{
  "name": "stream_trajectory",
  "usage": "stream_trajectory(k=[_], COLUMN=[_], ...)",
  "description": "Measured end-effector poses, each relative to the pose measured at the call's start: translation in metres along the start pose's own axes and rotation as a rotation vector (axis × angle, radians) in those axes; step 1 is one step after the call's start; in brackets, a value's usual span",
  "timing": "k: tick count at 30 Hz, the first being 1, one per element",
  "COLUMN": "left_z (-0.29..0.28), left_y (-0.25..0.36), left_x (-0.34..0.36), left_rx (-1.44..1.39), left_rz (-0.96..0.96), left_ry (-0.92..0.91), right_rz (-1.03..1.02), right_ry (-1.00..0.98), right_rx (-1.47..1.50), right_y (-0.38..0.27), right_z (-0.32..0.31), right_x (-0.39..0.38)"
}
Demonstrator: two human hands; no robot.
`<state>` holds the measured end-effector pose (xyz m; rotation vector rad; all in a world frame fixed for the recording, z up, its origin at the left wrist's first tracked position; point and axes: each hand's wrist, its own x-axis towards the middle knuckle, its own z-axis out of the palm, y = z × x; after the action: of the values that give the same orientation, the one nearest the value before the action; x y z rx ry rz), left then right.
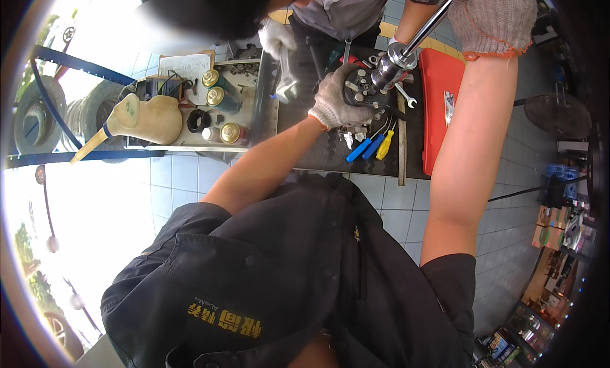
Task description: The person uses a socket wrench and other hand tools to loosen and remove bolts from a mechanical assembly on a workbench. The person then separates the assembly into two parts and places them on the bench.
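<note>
Workshop floor (184, 177) of pale tiles. Yellow lettering (223, 320) marks my dark jacket (279, 253); beyond, over a black bench (318, 155), my left gloved hand (340, 101) wraps a round metal part (366, 88), my right gloved hand (492, 21) closed on a chrome tool (395, 60) angled against it. Work looks midway: studs sit in place, loosened or not I cannot tell. Farther, a co-worker's grey shirt (346, 12) bears cut-off print.

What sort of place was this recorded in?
Most likely a vehicle repair workshop: what look like tires show at the far left, screwdrivers lie on the workbench, and a chrome tool meets a round dark metal part.
</note>
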<state>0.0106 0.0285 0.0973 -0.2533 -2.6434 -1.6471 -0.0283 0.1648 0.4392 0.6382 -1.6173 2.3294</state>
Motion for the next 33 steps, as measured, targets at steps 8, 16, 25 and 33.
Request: stream_trajectory(k=[8, 16, 25, 33], left_z=[0.005, 0.006, 0.008, 0.003], left_y=[-0.006, -0.016, -0.027, -0.064], left_x=[-0.002, 0.001, 0.001, 0.007], left_rx=[0.019, 0.000, -0.092, -0.273], left_rz=[0.017, 0.044, 0.078, 0.335], left_ry=[0.050, 0.034, 0.079, 0.022], right_rz=[-0.008, -0.206, 0.037, -0.183], right_ry=[0.084, 0.227, 0.013, -0.017], right_rx=[0.040, -0.207, 0.105, -0.020], right_y=[0.004, 0.006, 0.014, 0.013], right_z=[0.001, 0.022, -0.022, 0.000], right_x=[-0.001, -0.018, 0.014, -0.004])
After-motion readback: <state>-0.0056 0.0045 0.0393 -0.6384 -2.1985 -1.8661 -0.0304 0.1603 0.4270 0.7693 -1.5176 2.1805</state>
